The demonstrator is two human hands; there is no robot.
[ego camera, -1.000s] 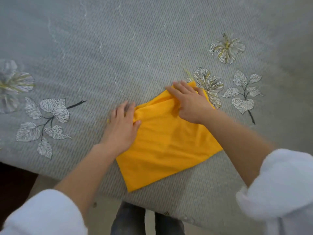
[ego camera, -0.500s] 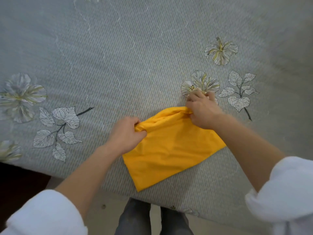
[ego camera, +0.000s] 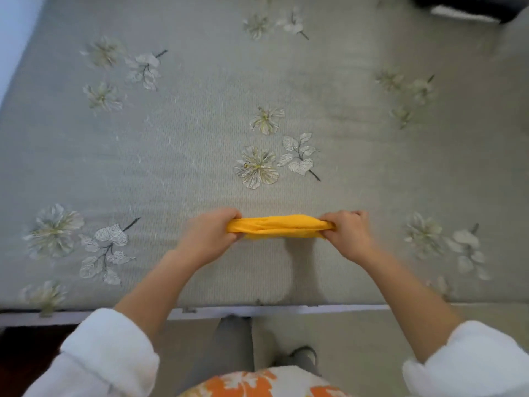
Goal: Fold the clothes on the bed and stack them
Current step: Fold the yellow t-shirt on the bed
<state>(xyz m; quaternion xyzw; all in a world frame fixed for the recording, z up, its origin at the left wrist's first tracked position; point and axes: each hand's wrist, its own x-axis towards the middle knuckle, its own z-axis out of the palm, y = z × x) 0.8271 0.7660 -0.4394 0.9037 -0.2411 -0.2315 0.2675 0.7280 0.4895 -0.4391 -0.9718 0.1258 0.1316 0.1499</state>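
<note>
A folded yellow cloth (ego camera: 277,225) is held edge-on above the near part of the bed (ego camera: 171,156), stretched flat between both hands. My left hand (ego camera: 210,234) grips its left end with curled fingers. My right hand (ego camera: 347,233) grips its right end the same way. The cloth casts a shadow on the bedcover just below it. No other clothes or stack show on the bed in this view.
The bed has a grey cover with printed flowers and leaves. Its near edge (ego camera: 286,308) runs across the bottom, with my legs and feet on the floor below. A dark object (ego camera: 469,7) lies at the far right corner.
Both hands gripped the far corners of the yellow cloth and lifted it off the bed; it now hangs stretched between them. The view pulled back and shows more of the bed.
</note>
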